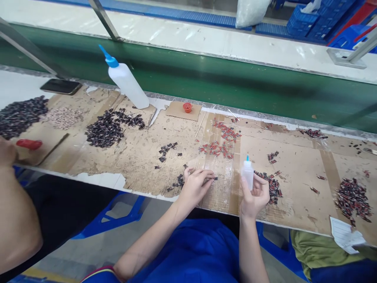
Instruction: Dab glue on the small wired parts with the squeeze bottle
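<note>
1. At the left, another person's arm (17,220) reaches in beside a red object (28,144); a heap of dark parts (22,114), pale parts (63,118) and a dark phone (61,86) lie near it.
2. Next comes a second dark heap (104,129), with a large white bottle (129,86) standing beyond it, blue-nozzled; no lettering is readable on it.
3. Near the middle, the left hand (196,184) has its fingertips together on a small dark piece (216,178), above the cardboard (141,157).
4. Beyond the left hand lie scattered red parts (216,149), a thin stick (200,124) and a red cup (187,107).
5. The right hand (255,196) is closed around a small bottle (247,173), blue tip up, just beside a red-and-black heap (272,188).
6. At the right, another mixed heap (353,200) lies near a paper slip (346,234) whose print is too small to read.
</note>
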Available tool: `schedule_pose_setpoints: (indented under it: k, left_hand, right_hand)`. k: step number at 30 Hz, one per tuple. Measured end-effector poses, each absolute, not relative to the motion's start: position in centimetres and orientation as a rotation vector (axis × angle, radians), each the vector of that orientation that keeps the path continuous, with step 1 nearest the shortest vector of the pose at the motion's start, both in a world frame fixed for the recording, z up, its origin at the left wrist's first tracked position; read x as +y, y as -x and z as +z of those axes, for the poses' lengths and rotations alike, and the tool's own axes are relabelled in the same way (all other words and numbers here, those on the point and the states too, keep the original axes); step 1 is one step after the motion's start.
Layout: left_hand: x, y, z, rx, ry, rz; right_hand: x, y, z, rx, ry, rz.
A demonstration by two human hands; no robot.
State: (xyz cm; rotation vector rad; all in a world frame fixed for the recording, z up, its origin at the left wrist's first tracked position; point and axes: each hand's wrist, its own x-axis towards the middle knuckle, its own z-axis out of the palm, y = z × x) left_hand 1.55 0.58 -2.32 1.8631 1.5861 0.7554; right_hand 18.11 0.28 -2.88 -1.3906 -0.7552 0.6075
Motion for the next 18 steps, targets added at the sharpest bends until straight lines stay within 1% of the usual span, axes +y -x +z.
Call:
schedule_pose_setpoints:
  k: [5,10,13,18]
  left_hand:
    - [2.1,0.1,-1.3,1.508,-1.931,0.728]
    - [6.1,2.3,-0.1,1.803,-2.066,0.805]
    - [8.8,2.6,-0.2,1.847,-2.157,0.71]
    - [10.6,2.5,-1.2,1.697,-2.288,0.491]
  right_hand:
    - [0.6,-18.2,-2.9,-0.853,1.399,0.585]
    - [0.7,-18.3,-3.0,-0.933,1.557,0.569]
    - [0.4,-18.1,-2.8,-0.986,1.582,0.497]
    - [-1.2,-17.9,-2.5,-1.007,1.466,0.239]
